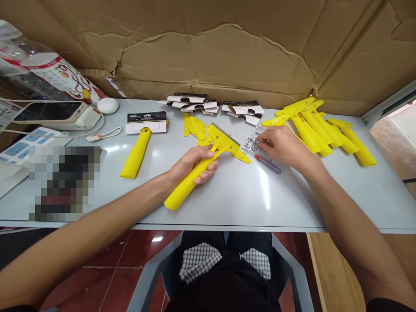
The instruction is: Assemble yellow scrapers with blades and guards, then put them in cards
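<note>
My left hand (199, 165) is wrapped round the neck of a yellow scraper (188, 182), whose wide head with a metal blade points up and right. My right hand (276, 141) has its fingertips bent down at a pile of small screws (251, 145); whether a screw is pinched between them is too small to tell. Just below the pile lies a screwdriver (268, 164) with a purple and red handle. Flat yellow pieces (196, 128) lie behind the held scraper.
Several yellow handles (320, 130) are heaped at the right. Black-and-white card sleeves (193, 104) lie along the cardboard wall (208, 56). A sleeved scraper (136, 154), a white cable, a phone (48, 112) and a bottle (61, 76) are at the left.
</note>
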### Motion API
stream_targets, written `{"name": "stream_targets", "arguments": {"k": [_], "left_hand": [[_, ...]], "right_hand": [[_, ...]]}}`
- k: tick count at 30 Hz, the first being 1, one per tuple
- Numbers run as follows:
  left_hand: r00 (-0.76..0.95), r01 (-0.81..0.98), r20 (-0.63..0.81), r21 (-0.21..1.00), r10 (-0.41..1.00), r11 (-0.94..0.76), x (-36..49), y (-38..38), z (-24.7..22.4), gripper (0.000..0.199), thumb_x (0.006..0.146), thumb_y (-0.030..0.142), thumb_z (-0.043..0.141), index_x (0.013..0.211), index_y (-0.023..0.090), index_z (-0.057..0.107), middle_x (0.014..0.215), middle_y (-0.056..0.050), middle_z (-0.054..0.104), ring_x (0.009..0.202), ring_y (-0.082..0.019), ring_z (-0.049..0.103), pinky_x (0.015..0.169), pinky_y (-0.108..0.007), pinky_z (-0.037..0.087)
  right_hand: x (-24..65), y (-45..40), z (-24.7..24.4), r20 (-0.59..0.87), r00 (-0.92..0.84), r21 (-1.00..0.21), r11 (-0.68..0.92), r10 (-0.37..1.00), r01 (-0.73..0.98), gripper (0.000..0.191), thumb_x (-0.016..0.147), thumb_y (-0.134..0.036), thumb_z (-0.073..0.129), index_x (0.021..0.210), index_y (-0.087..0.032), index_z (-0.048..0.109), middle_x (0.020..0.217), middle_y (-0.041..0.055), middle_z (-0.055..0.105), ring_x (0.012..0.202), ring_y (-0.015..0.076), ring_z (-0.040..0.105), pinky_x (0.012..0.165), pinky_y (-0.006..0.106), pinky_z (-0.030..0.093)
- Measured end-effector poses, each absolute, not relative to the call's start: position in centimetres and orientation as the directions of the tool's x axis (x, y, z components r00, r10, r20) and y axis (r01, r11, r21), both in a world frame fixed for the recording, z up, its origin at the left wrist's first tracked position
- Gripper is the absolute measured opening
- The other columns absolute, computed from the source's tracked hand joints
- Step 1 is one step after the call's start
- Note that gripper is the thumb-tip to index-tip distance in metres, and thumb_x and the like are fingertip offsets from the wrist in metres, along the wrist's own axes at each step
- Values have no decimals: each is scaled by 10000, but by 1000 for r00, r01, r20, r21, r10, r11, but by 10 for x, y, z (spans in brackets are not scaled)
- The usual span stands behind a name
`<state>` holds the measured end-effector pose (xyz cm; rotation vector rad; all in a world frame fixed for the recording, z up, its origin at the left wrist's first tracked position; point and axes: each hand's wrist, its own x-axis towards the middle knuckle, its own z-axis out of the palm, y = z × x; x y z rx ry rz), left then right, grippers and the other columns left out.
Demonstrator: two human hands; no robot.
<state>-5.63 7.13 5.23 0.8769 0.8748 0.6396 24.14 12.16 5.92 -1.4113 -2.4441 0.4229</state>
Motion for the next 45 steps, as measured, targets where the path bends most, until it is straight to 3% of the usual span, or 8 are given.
{"name": "stream_targets", "arguments": {"k": [10,17,24,30,34,40,45], "left_hand": [[578,-175,-367,816,728,551,-59,76,46,371,795,448,749,596,168,610,440,8,488,279,-72,394,273,-164,320],[737,-297,-225,739,638,604,-63,77,40,378,835,451,745,615,170,620,429,14,490,240,-73,353,254,-165,336],[784,-331,-150,719,602,611,-65,75,39,375,896,434,716,646,168,628,437,19,504,246,-67,354,281,-142,371],[809,-322,-124,724,575,609,-66,74,40,409,900,466,714,637,173,601,427,25,473,247,-66,346,279,-146,366],[795,-323,-127,738,593,592,-64,73,42,403,896,450,733,642,164,608,430,18,494,253,-67,366,280,-146,360],[769,-313,-157,753,619,579,-63,72,44,408,879,451,749,627,156,625,419,10,503,246,-75,378,269,-161,343],[764,-294,-173,764,621,575,-61,72,42,408,872,472,725,626,168,607,412,19,481,235,-79,355,253,-175,313]], "right_hand": [[233,119,60,63,-497,-285,492,866,822,298,951,-75,517,839,-170,777,901,100,739,819,228,634,757,377,443],[233,115,61,50,-488,-260,483,872,836,220,985,-129,589,862,-191,760,867,97,715,780,231,624,819,398,457],[233,115,59,100,-491,-230,500,865,835,256,927,-62,539,797,-202,709,865,90,714,755,213,592,730,382,431],[233,114,66,318,-454,-378,551,832,744,153,832,-102,638,865,-203,748,781,41,710,703,194,608,722,371,479],[222,104,74,472,-404,-531,619,783,579,203,915,-176,647,1010,-241,815,930,46,792,755,196,668,742,379,543],[198,83,78,546,-336,-686,640,768,346,120,964,-248,706,909,-289,804,945,33,803,866,218,726,774,404,591],[190,77,74,533,-294,-716,608,794,344,81,942,-284,746,889,-305,803,912,31,792,852,231,718,767,431,601]]}}
